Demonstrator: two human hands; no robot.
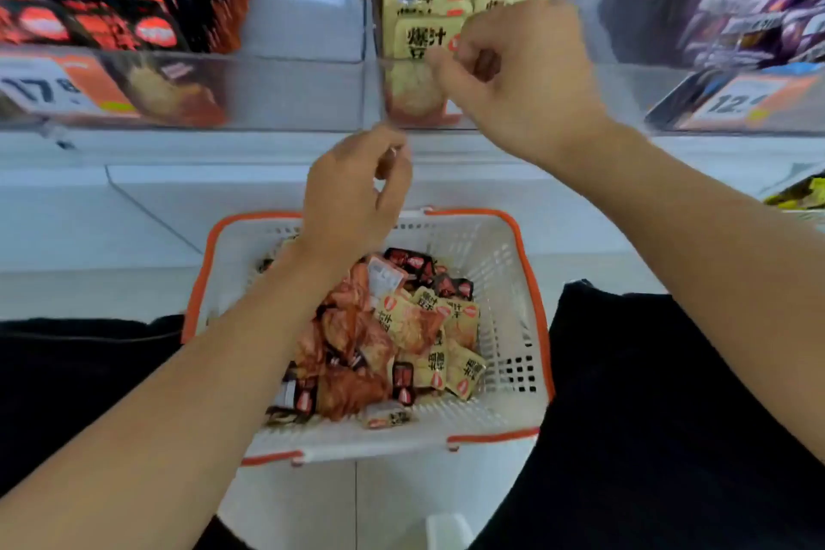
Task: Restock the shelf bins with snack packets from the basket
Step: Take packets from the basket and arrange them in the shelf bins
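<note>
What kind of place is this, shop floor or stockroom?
Most likely a shop floor, a retail snack aisle. Clear shelf bins hold sorted packets with price tags on the front, and a white shopping basket with orange rim sits below, full of loose snack packets.

A white perforated plastic basket point(504, 281) with a smooth orange rim holds glossy foil-like snack packets point(402, 326) at lower centre. Clear, glossy plastic bins point(285, 94) span the upper frame; matt paper price tags point(58, 89) sit behind their fronts. Matt black cloth point(669, 415) fills lower right.
</note>
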